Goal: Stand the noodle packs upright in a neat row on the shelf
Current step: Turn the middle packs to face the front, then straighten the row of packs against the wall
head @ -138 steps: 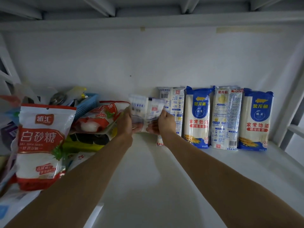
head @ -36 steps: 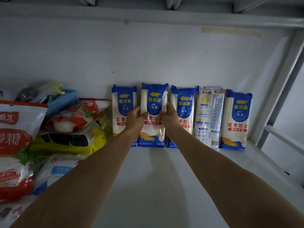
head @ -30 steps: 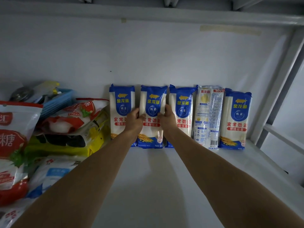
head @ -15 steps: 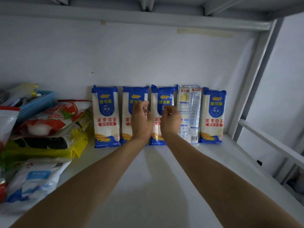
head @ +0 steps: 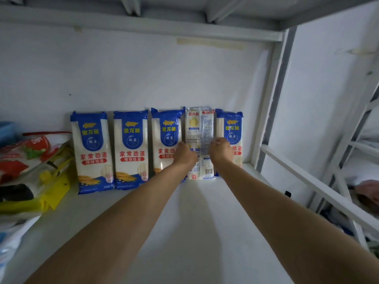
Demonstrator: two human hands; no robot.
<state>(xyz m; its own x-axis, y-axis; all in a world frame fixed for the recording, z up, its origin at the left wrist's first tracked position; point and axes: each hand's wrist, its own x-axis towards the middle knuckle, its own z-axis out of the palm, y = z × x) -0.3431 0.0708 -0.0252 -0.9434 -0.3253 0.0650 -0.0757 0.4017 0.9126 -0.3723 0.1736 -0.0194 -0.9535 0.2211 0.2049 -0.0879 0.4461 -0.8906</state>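
- Five noodle packs stood upright in one row against the back wall of the shelf, each one just beside the next.
- Four packs showed the blue front; the fourth pack from the left showed its pale, printed back side.
- The left hand was on the left edge of this fourth pack, and the right hand was on its right edge. The fingers were curled around the edges, so both hands seemed to be clamped on it, one from each side.
- The step in hand seemed to be the correction of this one pack, because the others already stood straight.
- The next move probably called for a turn of the pack so the blue front faces out, without knocking the third pack or the fifth pack.
- Other food bags lay in a pile at the left side of the shelf.
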